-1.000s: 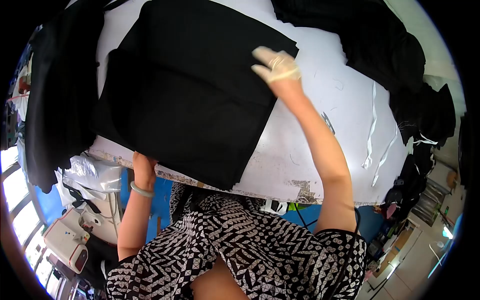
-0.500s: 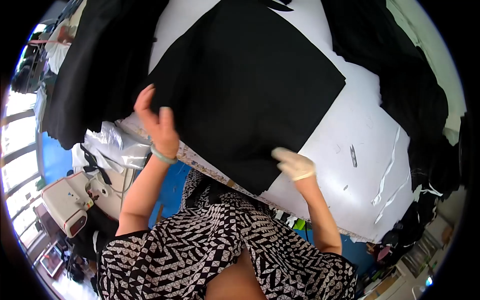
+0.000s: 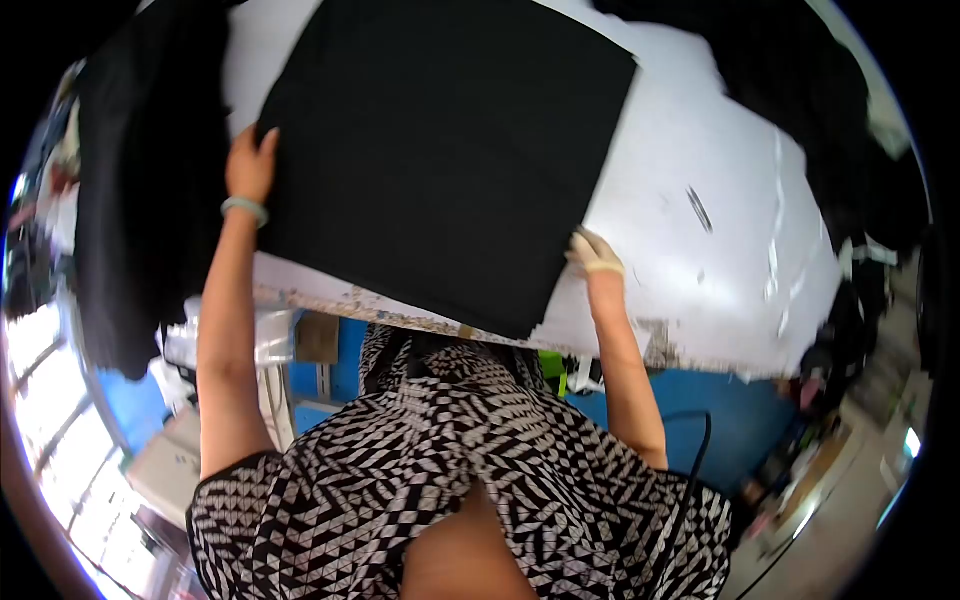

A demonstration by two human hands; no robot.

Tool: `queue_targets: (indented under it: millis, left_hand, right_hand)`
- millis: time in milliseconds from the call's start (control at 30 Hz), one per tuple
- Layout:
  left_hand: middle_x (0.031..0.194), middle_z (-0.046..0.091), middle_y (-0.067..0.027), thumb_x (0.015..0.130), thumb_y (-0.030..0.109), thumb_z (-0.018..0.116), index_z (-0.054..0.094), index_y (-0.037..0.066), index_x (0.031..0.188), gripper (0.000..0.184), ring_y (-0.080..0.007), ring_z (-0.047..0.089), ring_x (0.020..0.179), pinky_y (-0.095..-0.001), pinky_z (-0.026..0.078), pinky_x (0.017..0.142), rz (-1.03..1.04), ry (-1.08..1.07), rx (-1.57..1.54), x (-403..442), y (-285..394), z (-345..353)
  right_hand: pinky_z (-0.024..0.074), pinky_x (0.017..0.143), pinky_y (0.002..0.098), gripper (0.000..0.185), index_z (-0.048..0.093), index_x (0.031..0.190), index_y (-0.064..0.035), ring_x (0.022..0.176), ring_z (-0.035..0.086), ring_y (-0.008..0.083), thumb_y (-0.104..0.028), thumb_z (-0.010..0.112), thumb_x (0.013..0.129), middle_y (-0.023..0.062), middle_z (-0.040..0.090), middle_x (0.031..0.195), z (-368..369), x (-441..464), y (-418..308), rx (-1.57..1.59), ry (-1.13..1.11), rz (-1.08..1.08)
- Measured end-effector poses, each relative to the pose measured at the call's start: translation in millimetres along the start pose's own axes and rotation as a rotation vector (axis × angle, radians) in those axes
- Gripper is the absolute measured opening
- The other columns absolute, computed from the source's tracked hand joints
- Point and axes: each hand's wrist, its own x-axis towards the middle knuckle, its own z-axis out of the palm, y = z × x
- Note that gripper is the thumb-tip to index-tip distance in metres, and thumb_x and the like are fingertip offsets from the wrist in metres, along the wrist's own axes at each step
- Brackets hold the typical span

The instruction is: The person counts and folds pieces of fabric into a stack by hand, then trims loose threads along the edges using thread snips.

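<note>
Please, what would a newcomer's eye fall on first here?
Probably the large black cloth, spread over the white table. Next, the hands: the left hand at the cloth's left edge, the gloved right hand at its right. A slim dark tool lies farther right.

Looks like a garment workshop to me: black cloth (image 3: 430, 160) lies flat between the left hand (image 3: 250, 168) and the right hand (image 3: 595, 252) on a broad white worktable (image 3: 670, 140), more dark fabric (image 3: 150, 190) left of the left, and, right of the right, white strips (image 3: 775, 215) and a slim metal tool (image 3: 699, 210) (blurred, but shaped like snips).
</note>
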Motion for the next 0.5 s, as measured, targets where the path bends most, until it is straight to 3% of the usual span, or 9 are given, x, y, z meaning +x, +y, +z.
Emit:
queue_targets:
  millis: [67,133,200,300,367,500]
  left_hand:
    - [0.113,0.069,-0.0246,0.094,0.044,0.066,0.064,-0.007,0.116,0.055,-0.0371,0.066,0.105,-0.0399,0.051,0.091,-0.198,-0.133,-0.187,7,5,1]
    - [0.102,0.071,-0.0216,0.093,0.043,0.067,0.066,-0.009,0.109,0.055,-0.0266,0.068,0.095,-0.0355,0.051,0.082,-0.325,-0.255,-0.426,3,1,5]
    - [0.105,0.071,-0.0172,0.095,0.039,0.067,0.065,-0.008,0.114,0.050,-0.0251,0.066,0.099,-0.0341,0.051,0.085,-0.423,-0.332,-0.429,-20,4,2]
    - [0.115,0.068,-0.0129,0.096,0.031,0.067,0.060,-0.003,0.125,0.045,-0.0231,0.065,0.105,-0.0333,0.052,0.090,-0.539,-0.417,-0.804,-60,34,-29]
    - [0.121,0.066,-0.0113,0.096,0.027,0.066,0.055,0.001,0.133,0.046,-0.0212,0.064,0.108,-0.0330,0.051,0.095,-0.495,-0.473,-0.950,-61,59,-53]
    - [0.126,0.063,-0.0106,0.095,0.022,0.068,0.051,0.007,0.139,0.049,-0.0204,0.064,0.110,-0.0329,0.052,0.097,-0.559,-0.656,-1.219,-41,35,-45]
  right_hand:
    - [0.0497,0.075,0.0276,0.056,0.061,0.130,0.0056,0.082,0.065,0.0165,-0.037,0.065,0.094,0.0127,0.071,0.096,2,9,0,-0.096,0.039,0.052]
    - [0.0468,0.068,0.0269,0.060,0.062,0.129,0.0050,0.077,0.062,0.0148,-0.042,0.067,0.092,0.0103,0.070,0.092,-2,14,2,-0.074,0.064,0.056]
    - [0.0432,0.060,0.0261,0.062,0.065,0.124,0.0022,0.075,0.060,0.0125,-0.050,0.068,0.091,0.0069,0.068,0.090,-11,16,0,-0.071,0.055,0.098]
    - [0.0392,0.057,0.0251,0.064,0.068,0.114,0.0020,0.068,0.053,0.0110,-0.056,0.068,0.089,0.0037,0.063,0.078,-22,22,-11,-0.017,0.039,0.153]
    - [0.0379,0.057,0.0247,0.063,0.069,0.108,0.0012,0.066,0.051,0.0108,-0.058,0.069,0.087,0.0028,0.060,0.074,-33,30,-10,0.036,-0.014,0.244]
    - [0.0433,0.061,0.0247,0.050,0.069,0.105,0.0017,0.071,0.058,0.0134,-0.045,0.072,0.089,0.0062,0.067,0.084,-21,46,3,-0.059,0.051,0.190]
